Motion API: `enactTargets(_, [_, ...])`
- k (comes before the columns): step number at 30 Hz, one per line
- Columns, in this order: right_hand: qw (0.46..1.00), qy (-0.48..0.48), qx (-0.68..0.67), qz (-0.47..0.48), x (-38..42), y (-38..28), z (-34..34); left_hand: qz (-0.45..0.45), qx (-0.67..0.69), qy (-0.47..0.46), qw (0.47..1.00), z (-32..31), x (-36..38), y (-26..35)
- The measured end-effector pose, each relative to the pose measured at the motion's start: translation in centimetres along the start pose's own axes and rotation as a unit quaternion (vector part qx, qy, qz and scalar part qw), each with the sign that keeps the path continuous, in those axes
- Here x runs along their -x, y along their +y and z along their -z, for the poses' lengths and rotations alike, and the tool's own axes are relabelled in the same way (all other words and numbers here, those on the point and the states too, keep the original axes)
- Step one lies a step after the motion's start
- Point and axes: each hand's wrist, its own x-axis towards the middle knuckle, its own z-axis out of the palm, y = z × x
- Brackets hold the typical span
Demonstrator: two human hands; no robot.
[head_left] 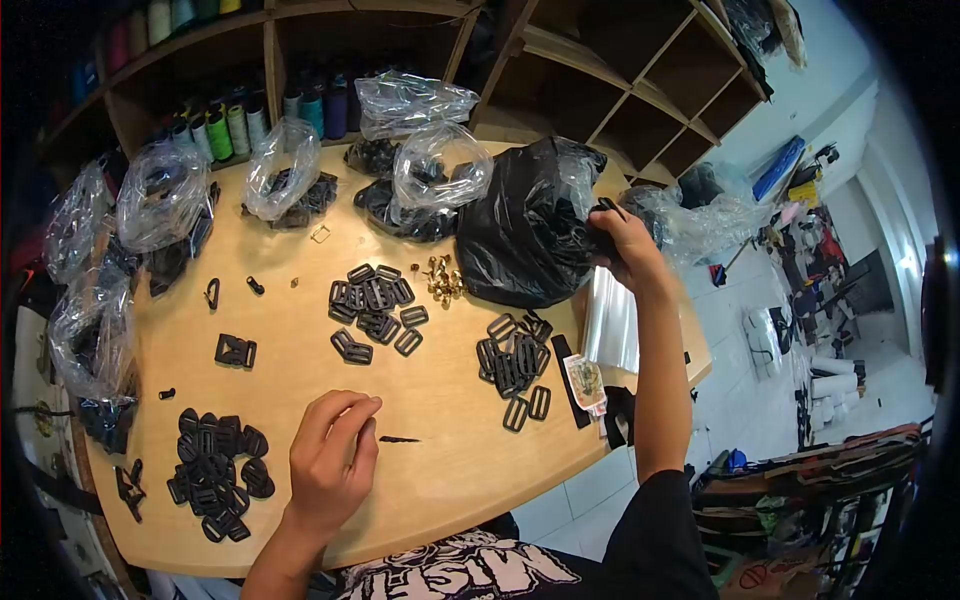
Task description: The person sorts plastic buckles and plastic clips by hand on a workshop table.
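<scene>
My right hand [635,245] is at the right side of a bulky black plastic bag [525,225], its fingers closed round something dark whose kind I cannot make out. My left hand [335,455] hovers over the front of the table, fingers curled together with nothing visible in them. Beside its fingertips lies a thin black strip [400,439]. Black strap sliders form one pile [370,293] in the middle and another pile [514,358] below the bag. To the left of my left hand is a heap of black plastic buckle pieces [212,470].
Brass-coloured fittings [441,281] sit beside the bag. A black side-release buckle [235,350] and a snap hook [212,293] lie at left. Clear plastic bags [165,195] of black parts line the back and left edges. Thread spools [219,133] fill shelves behind; a banknote [586,382] lies at right.
</scene>
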Motion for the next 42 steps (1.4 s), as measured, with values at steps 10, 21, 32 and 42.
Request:
enactTargets(10, [0.896,-0.275,0.321,0.135,12.9,3.2,-16.0,0.114,-0.021,0.028,0.993,1.9,-0.5,0.0])
enactTargets(21, [0.853,-0.315,0.301,0.287,14.4,9.7,-23.4,0.186,-0.02,-0.068,0.98,0.6,2.5,-1.1])
enactTargets(32, [0.773,-0.115,0.383,0.492,15.4,12.0,-24.6,0.167,-0.091,-0.053,0.98,-1.2,3.3,-1.8])
enactTargets(42, [0.8,-0.126,0.417,0.412,16.5,12.3,-24.4,0.158,-0.116,-0.06,0.979,-1.2,3.5,-2.0])
